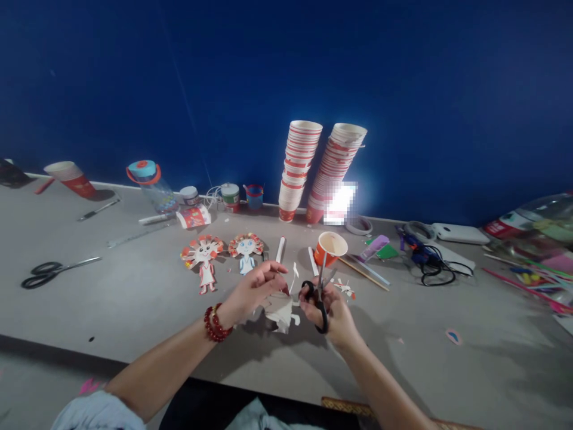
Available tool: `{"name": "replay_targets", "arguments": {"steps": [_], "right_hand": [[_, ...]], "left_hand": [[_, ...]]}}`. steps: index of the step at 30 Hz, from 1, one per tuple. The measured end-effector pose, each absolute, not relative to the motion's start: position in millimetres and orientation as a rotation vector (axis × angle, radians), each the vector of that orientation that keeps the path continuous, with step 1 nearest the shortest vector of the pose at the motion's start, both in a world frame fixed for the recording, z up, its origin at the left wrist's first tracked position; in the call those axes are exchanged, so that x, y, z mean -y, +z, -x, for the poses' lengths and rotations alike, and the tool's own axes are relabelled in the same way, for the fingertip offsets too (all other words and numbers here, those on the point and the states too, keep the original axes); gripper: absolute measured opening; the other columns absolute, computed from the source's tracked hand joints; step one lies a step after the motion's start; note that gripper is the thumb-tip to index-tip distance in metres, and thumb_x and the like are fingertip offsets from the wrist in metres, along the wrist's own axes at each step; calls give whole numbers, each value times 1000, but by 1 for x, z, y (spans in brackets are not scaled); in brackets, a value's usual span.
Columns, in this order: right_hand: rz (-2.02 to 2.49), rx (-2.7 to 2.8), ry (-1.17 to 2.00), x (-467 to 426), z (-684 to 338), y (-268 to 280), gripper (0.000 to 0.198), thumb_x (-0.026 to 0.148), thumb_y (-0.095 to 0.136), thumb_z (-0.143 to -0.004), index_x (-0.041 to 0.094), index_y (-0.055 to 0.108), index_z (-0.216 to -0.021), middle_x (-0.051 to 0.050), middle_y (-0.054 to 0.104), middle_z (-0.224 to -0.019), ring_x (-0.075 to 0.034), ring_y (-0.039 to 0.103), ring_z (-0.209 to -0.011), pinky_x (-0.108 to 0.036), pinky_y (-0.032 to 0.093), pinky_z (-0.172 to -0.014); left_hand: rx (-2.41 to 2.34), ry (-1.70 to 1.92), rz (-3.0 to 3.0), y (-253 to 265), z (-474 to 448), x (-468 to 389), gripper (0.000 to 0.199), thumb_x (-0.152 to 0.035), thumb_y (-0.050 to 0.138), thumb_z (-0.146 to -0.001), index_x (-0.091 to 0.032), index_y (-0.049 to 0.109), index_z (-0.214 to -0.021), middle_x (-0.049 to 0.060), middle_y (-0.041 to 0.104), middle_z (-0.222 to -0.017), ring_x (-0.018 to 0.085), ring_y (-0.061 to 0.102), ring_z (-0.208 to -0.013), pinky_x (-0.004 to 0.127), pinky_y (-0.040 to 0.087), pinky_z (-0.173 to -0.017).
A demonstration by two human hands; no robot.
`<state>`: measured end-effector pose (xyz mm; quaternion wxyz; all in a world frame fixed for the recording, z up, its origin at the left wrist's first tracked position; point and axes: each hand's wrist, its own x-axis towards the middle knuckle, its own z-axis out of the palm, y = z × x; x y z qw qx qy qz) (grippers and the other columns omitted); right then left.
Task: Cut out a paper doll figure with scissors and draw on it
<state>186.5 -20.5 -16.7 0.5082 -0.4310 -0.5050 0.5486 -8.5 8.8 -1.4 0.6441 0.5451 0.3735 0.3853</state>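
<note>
My left hand [255, 291], with red beads on its wrist, pinches a whitish piece of cut paper [278, 309] that has curled, ragged strips at its edges. Black-handled scissors [321, 285] are gripped in my right hand [333, 310], their blades pointing up and away from me, apart from the paper. An orange paper cup [329, 249] stands just beyond the scissors. Two paper dolls with fringed orange heads lie left of my hands: one in a red-edged dress [206, 263], the other with blue marks [246, 254].
Two tall stacks of paper cups [301, 167] [338, 170] lean near the blue wall. Another pair of scissors [60, 270] lies at left, near a clear bottle [154, 188]. Cables [432, 263], sticks and plastic packs [537, 263] lie at right. Paper scraps [344, 288] lie beside my right hand.
</note>
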Motion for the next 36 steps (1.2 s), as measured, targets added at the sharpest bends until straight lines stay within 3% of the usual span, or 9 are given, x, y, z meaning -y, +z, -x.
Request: {"name": "replay_targets", "arguments": {"steps": [6,10,14,19,25,36], "right_hand": [[996,1116,1106,19,-186,-22,32,33,78,-69,22,51,-85,0,61,-77,-15,56,-66,-26,46,-60],[977,1086,1058,19,-187,-23,38,31,81,-66,23,50,-86,-1,61,-78,-16,56,-66,-26,46,-58],[970,1120,1081,20,-185,-22,36,30,81,-67,22,51,-85,0,61,-77,-14,55,-64,-25,46,-58],[928,1177,1144,22,-183,-28,30,33,77,-72,21,52,-85,-1,60,-77,-13,55,-64,-24,46,-57],[921,1064,1174,22,-183,-46,40,38,79,-70,23,53,-96,-2,64,-83,-15,58,-67,-24,48,-57],[906,1044,1290,21,-180,-30,39,35,83,-67,22,54,-89,0,61,-80,-13,55,-64,-22,46,-56]], "left_hand": [[-730,1017,-762,-8,-2,-2,47,-60,59,-80,-16,62,-99,5,65,-90,14,60,-71,26,50,-63],[-761,953,-898,-21,-11,8,39,-49,72,-75,-16,60,-92,4,67,-81,14,62,-66,29,51,-65],[-890,961,-987,-25,-15,11,35,-46,74,-74,-15,56,-80,1,63,-68,12,60,-59,25,48,-58],[-820,1032,-1111,-19,-12,8,30,-44,67,-81,-15,58,-86,0,59,-71,10,52,-60,23,45,-59],[-867,999,-1242,-24,-10,8,29,-43,62,-84,-15,58,-87,1,58,-75,11,51,-63,23,44,-61],[-930,893,-1366,-21,-12,11,28,-40,58,-86,-13,61,-92,3,60,-76,12,54,-63,22,43,-58]]}}
